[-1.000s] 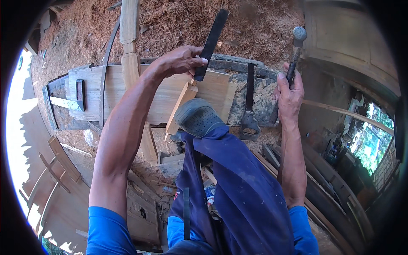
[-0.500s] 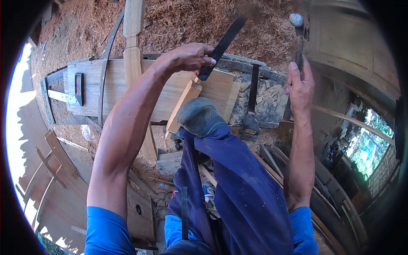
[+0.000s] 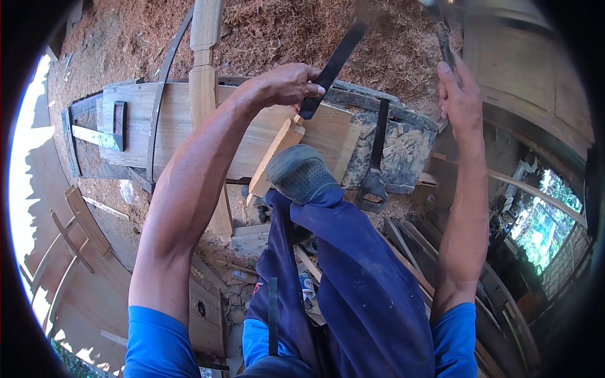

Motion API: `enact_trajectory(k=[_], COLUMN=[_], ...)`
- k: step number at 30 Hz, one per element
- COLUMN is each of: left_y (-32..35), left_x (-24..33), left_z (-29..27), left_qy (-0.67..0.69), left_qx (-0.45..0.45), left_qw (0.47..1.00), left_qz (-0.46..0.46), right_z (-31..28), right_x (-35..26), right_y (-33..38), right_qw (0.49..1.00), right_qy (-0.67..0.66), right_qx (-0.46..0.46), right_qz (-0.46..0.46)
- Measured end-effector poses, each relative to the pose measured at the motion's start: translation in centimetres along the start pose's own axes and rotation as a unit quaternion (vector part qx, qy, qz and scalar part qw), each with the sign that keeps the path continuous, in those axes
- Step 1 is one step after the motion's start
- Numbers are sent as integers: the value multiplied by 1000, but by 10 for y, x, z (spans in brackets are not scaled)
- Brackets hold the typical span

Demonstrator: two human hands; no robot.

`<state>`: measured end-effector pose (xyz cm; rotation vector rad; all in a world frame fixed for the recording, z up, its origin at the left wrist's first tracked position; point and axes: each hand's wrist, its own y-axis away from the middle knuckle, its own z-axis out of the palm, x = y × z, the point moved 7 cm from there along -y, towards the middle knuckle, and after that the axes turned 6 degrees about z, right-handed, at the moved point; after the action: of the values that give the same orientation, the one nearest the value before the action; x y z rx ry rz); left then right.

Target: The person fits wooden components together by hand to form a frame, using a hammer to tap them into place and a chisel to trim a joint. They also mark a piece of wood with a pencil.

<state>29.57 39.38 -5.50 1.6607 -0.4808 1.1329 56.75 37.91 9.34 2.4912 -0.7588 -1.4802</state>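
Note:
My left hand (image 3: 296,86) is closed on a dark flat strip (image 3: 340,63), which slants up and to the right. The strip's lower end is at the tenon on a short wooden piece (image 3: 276,159). My foot in a perforated grey-green clog (image 3: 301,173) presses on that piece, which lies across a broad plank (image 3: 246,142). Raised to the far right, my right hand (image 3: 463,104) grips the handle of a hammer (image 3: 445,45). Its head is partly cut off by the upper edge of the view.
A handsaw (image 3: 373,189) rests on the bench's right end. A try square (image 3: 118,127) lies on the left. A shaped wooden post (image 3: 204,85) and a thin curved strip (image 3: 162,94) cross the plank. Wood shavings (image 3: 283,38) cover the ground beyond; planks (image 3: 504,296) lean at right.
My right hand with the hammer has moved up and to the right, taking the head partly out of view. The left hand and its strip have stayed nearly still.

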Motion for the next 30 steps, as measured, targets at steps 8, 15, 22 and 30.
enact_trajectory(k=[8, 15, 22, 30], left_y=[0, 1, 2, 7], left_x=[7, 8, 16, 7], left_z=[3, 2, 3, 7], left_qy=[-22, -50, -70, -56], left_qx=[-8, 1, 6, 9], left_qw=[1000, 999, 997, 997], left_qz=[0, 7, 28, 58], right_z=[9, 19, 27, 35], right_x=[2, -1, -16, -3], right_y=[-22, -21, -25, -20], right_qw=[996, 995, 936, 932], right_qy=[77, 73, 230, 218], right_qx=[-20, -43, -263, -267], right_qz=[-27, 52, 37, 112])
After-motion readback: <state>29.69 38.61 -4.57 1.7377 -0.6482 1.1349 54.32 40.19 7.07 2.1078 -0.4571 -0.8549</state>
